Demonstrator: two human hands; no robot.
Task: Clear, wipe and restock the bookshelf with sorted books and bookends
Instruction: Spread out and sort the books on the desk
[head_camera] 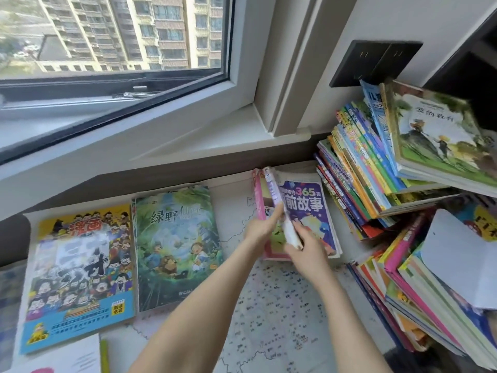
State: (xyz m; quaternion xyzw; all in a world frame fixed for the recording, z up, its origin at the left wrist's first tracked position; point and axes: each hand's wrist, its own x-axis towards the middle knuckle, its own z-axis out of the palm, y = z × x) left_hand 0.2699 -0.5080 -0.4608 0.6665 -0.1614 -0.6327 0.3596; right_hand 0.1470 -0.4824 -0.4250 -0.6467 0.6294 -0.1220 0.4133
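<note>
Left hand and right hand are both gripping a thin book on edge over the purple storybook, guessing they're sorting it onto that far-right pile.

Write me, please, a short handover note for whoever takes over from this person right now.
Left hand: pinches a thin white-edged book, held on edge.
Right hand: grips that book's near end.
Below it, on the map-covered desk: purple 365 storybook and pink book.
Further left lie a green forest-cover book and a yellow-and-blue comic book.
Colourful book stacks lean at right.
Done: sorting apparently begun.
Left: finish sorting, wiping, restocking.
</note>
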